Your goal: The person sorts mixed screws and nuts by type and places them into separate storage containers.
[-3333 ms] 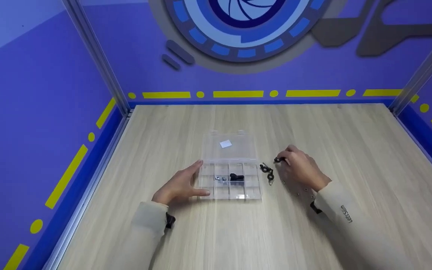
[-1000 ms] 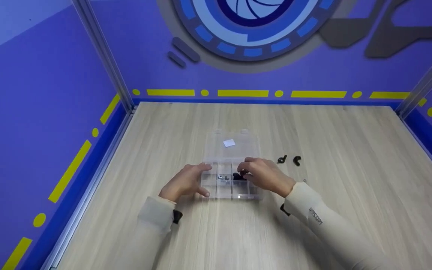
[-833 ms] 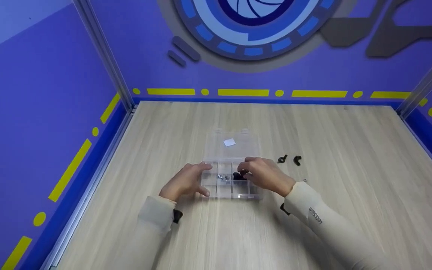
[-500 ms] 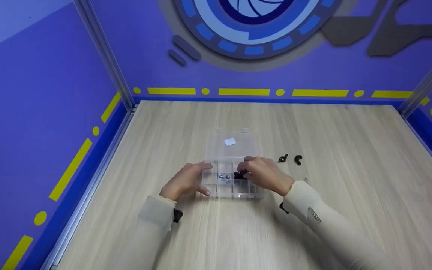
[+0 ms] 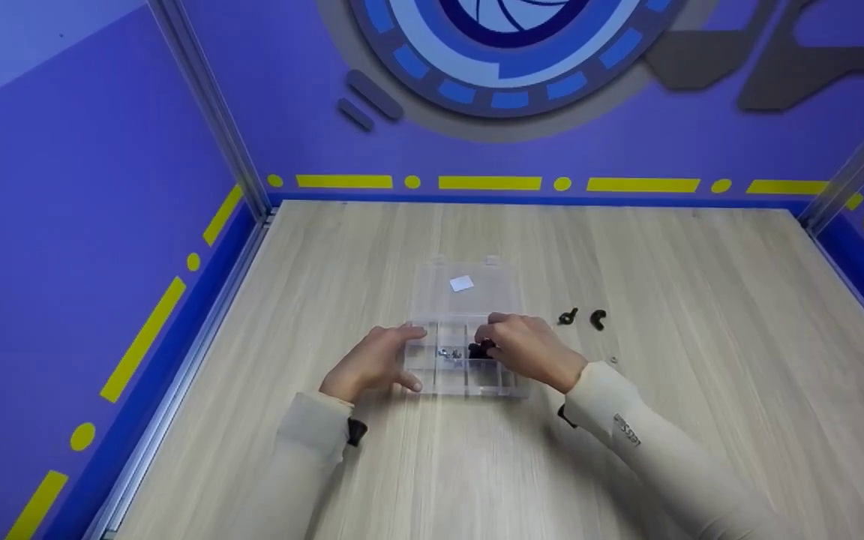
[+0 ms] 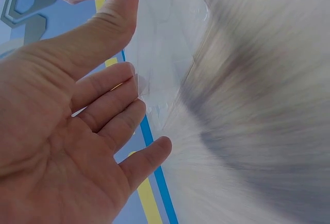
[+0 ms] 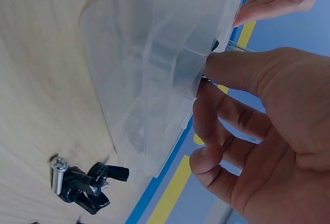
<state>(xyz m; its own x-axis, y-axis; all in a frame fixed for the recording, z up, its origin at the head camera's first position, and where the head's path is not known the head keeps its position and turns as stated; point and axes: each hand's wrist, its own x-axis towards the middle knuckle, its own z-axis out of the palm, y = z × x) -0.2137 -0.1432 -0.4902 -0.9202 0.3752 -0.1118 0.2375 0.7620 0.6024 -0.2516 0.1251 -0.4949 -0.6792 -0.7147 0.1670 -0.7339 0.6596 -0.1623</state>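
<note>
- Box [image 5: 450, 379]: one, lying open.
- Left hand [image 5: 369, 364] is lying loosely spread at its left side; right hand [image 5: 531, 348] is pinching one black part [image 5: 487, 344] over it.
- Two black pieces [image 5: 599, 320] are lying alongside on the tabletop [image 5: 709, 300].
- Blue walls [image 5: 102, 165] are rising around.

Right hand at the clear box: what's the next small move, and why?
Perhaps the right hand should let go: it seems to pinch one of the black parts in the clear box, its grip partly hidden, and more black pieces lie on the table.
</note>
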